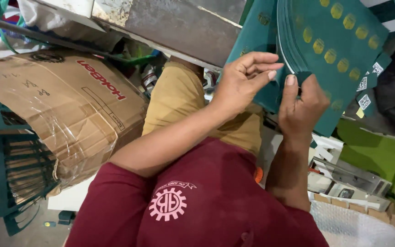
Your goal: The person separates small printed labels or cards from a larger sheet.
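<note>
A thick stack of teal printed card sheets (330, 50) with rows of yellow marks fills the upper right. My left hand (245, 80) presses its fingers against the stack's near edge, thumb and fingers pinching it. My right hand (300, 107) grips the same edge from below, thumb pointing up over the sheets. Both forearms reach up from my maroon shirt (197, 201). My knee in tan trousers (181, 98) lies under the left arm.
A battered cardboard box (65, 105) wrapped in clear film sits at the left beside a green plastic crate (19, 178). A worn metal tabletop edge (174, 27) crosses the top. Bubble wrap (357, 226) and small boxes (344, 178) lie at the lower right.
</note>
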